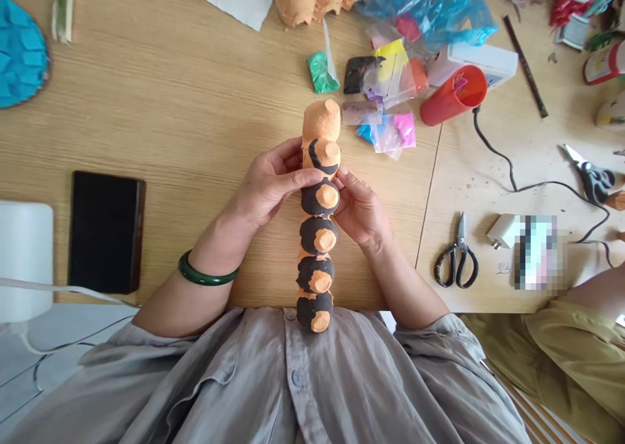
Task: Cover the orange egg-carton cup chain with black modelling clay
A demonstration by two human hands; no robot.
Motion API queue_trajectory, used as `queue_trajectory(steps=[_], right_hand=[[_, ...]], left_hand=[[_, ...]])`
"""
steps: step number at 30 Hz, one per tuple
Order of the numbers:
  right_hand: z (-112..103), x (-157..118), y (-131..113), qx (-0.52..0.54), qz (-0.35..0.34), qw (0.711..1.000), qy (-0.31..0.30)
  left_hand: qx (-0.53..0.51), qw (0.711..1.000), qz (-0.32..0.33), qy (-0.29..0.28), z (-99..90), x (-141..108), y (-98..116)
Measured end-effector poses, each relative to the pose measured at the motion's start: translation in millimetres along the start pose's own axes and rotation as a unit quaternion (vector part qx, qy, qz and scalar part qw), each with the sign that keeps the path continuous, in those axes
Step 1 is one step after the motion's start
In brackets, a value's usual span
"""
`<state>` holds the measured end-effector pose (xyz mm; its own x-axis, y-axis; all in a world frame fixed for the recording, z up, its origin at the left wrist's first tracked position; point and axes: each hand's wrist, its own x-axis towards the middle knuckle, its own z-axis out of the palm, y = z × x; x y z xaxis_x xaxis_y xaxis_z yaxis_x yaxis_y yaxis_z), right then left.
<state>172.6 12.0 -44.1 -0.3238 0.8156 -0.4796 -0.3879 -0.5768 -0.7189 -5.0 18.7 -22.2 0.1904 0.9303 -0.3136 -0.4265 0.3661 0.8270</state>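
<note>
Upright in front of my chest is a long orange egg carton strip [318,239] with a row of bumps. Black clay [312,229] surrounds the lower bumps, leaving their tips orange. A thin curved black band partly rings the second bump from the top, while the top bump is plain orange. My left hand [266,187] grips the strip from the left, thumb lying across its front near that band. My right hand [360,203] is at the right edge, thumb and finger pressed against the strip by the band's lower end; some of its fingertips are hidden behind.
Beyond the strip lie several bags of coloured clay [390,73], a blue plastic bag [430,8] and a red cup [454,96]. Scissors [457,255] and a charger [504,230] lie right, a black box [106,232] left. A co-worker's arm [598,288] shows at right.
</note>
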Motion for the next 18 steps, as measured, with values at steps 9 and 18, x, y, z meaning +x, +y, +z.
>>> queue_trajectory(steps=[9,18], right_hand=[[2.0,-2.0,4.2,-0.012,-0.013,1.0,-0.013],[2.0,1.2,4.3,-0.032,-0.031,0.999,-0.029]], left_hand=[[0.0,1.0,0.01,-0.001,-2.9,0.3,-0.1],[-0.074,0.996,0.046,0.02,17.8,-10.3,2.5]])
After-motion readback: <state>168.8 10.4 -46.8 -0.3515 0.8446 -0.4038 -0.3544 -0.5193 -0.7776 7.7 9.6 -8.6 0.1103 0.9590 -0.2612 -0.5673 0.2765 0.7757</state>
